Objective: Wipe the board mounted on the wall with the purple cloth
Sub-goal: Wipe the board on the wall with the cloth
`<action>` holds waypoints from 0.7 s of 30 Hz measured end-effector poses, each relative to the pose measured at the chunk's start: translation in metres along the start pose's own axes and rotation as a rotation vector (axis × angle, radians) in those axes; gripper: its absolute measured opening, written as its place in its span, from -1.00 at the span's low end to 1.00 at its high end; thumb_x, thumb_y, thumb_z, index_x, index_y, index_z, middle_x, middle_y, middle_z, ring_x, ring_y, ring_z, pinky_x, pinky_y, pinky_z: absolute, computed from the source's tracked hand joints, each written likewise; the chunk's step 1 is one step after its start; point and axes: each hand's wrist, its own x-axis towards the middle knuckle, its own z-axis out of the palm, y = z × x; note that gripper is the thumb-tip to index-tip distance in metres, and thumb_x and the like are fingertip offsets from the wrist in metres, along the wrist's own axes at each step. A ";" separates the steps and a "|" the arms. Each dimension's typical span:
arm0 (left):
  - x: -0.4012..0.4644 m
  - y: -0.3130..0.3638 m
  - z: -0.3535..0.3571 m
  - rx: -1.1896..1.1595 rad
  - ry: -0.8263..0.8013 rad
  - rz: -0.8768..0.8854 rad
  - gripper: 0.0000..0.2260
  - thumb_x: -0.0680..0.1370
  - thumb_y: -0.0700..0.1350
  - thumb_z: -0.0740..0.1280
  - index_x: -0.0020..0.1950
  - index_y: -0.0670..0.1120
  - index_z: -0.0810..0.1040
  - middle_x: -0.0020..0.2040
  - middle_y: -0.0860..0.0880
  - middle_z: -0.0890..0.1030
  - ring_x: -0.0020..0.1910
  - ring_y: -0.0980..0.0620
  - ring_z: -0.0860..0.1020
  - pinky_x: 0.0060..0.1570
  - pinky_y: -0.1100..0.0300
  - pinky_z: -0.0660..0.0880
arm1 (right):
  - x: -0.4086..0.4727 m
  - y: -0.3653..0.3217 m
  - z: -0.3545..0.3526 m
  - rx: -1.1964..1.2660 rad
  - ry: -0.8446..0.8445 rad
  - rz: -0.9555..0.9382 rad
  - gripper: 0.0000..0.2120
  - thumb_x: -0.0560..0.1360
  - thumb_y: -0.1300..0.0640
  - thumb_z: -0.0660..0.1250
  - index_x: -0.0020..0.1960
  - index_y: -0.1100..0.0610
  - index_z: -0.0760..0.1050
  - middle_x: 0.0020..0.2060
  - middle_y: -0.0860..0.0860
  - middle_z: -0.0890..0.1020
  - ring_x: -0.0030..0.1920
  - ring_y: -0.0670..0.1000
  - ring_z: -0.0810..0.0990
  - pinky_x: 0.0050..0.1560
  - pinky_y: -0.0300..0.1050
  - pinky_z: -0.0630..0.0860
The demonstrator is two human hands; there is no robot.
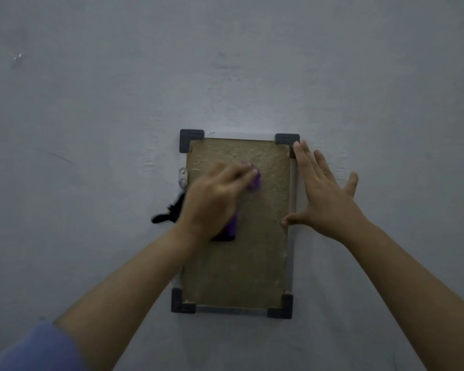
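A small upright board (239, 263) with a rough brownish face, a pale frame and dark corner caps hangs on the grey wall. My left hand (212, 199) presses the purple cloth (255, 180) against the board's upper middle. Part of the cloth hangs dark below my palm at the board's left side. My right hand (324, 194) lies flat with fingers spread on the wall, its thumb and first finger touching the board's right frame edge.
A small metal hook plate (183, 175) is fixed to the wall at the board's left edge. A black cord or strap (169, 211) dangles beneath it. The grey wall (225, 62) surrounds the board on all sides.
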 end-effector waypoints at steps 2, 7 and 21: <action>0.015 -0.019 -0.004 0.020 0.126 -0.172 -0.72 0.49 -0.32 0.29 0.18 -0.19 0.58 0.10 -0.12 0.61 0.06 -0.12 0.50 -0.14 0.09 0.53 | 0.004 0.002 -0.002 -0.022 -0.010 -0.007 0.30 0.18 -0.26 0.49 0.40 -0.12 -0.54 0.35 -0.23 -0.51 0.45 -0.07 -0.38 0.30 0.44 -0.25; 0.021 -0.011 0.020 0.000 0.218 -0.294 -0.72 0.45 -0.33 0.38 0.16 -0.20 0.60 0.08 -0.10 0.63 0.02 -0.13 0.54 0.00 0.14 0.47 | 0.010 0.006 -0.002 -0.050 -0.039 -0.032 0.33 0.15 -0.30 0.49 0.39 -0.12 -0.56 0.34 -0.24 -0.53 0.44 -0.09 -0.40 0.29 0.44 -0.28; 0.039 0.003 0.027 -0.083 0.205 -0.141 -0.69 0.49 -0.35 0.32 0.24 -0.29 0.52 0.16 -0.21 0.58 0.09 -0.16 0.54 0.11 0.08 0.49 | 0.010 0.008 -0.002 -0.041 -0.035 -0.055 0.33 0.14 -0.29 0.50 0.40 -0.12 -0.53 0.32 -0.26 -0.52 0.46 -0.09 -0.34 0.29 0.45 -0.25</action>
